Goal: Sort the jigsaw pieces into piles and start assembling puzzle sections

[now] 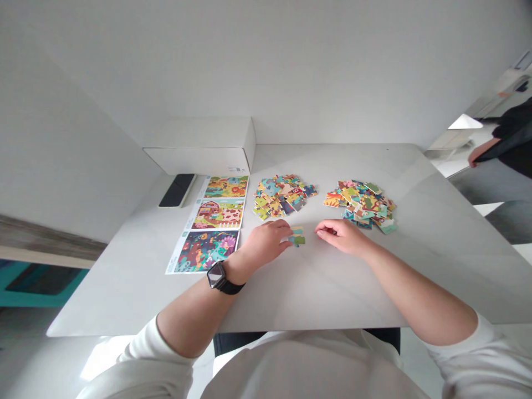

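Note:
My left hand (266,242), with a black watch on its wrist, rests on the white table (316,288) and its fingertips pinch a small joined puzzle piece (297,236) lying flat. My right hand (341,235) rests a short way to the right of that piece, fingers curled loosely, nothing visible in it. Behind the hands lie two loose heaps of colourful puzzle pieces: a left heap (281,195) and a right heap (361,204).
A picture sheet with three colourful scenes (210,223) lies left of my left hand. A black phone (177,190) and a white box (205,145) stand at the back left by the wall. Another person (505,147) stands at the far right.

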{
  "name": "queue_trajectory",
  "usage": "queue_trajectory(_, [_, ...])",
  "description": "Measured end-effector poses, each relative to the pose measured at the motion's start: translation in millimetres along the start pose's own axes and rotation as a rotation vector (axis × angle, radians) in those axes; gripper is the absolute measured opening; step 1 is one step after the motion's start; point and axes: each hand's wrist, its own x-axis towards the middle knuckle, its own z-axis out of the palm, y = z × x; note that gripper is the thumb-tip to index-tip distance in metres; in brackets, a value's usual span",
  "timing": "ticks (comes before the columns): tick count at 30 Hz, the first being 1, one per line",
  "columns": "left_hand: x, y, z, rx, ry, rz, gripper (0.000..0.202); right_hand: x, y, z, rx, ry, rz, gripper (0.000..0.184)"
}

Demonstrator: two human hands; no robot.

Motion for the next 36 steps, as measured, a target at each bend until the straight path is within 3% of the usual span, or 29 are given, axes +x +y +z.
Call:
queue_trajectory(4, [0, -1, -1.2, -0.001, 0.001, 0.004, 0.022, 0, -2, -2, -0.023, 0.026, -0.020, 0.025])
queue_trajectory(7, [0, -3, -3.3, -0.023, 0.050, -0.019, 0.024, -2, -4, -18, -0.081, 0.115, -0.067, 0.022])
queue_trajectory(9, [0, -3, -5.1, -0.034, 0.088, -0.031, 0.025, -5, -2, -39, -0.124, 0.261, -0.067, 0.021])
queue_trajectory(14, [0, -3, -7.0, -0.049, 0.127, -0.023, 0.025, -22, 27, -115, -0.229, 0.842, 0.089, 0.026])
queue_trajectory(16, [0, -3, -6.0, -0.051, 0.128, -0.020, 0.025, -29, 44, -140, -0.285, 0.942, 0.164, 0.026])
queue_trajectory(18, [1, -4, -4.2, -0.053, 0.120, -0.013, 0.026, -34, 58, -156, -0.327, 0.926, 0.258, 0.024])
queue_trajectory(20, [1, -5, -2.3, -0.055, 0.105, -0.003, 0.026, -36, 67, -161, -0.356, 0.818, 0.336, 0.025])
queue_trajectory(24, [2, -5, -0.6, -0.049, 0.086, -0.005, 0.027, -31, 70, -149, -0.436, 0.517, 0.331, 0.044])
queue_trajectory(26, [2, -4, -0.8, -0.052, 0.085, -0.007, 0.028, -27, 68, -140, -0.478, 0.432, 0.312, 0.058])
queue_trajectory(28, [2, -5, -1.1, -0.059, 0.089, 0.000, 0.028, -23, 66, -134, -0.503, 0.399, 0.307, 0.062])
queue_trajectory(36, [0, -1, -2.4, -0.097, 0.104, 0.010, 0.024, -25, 79, -137, -0.507, 0.409, 0.269, 0.046])
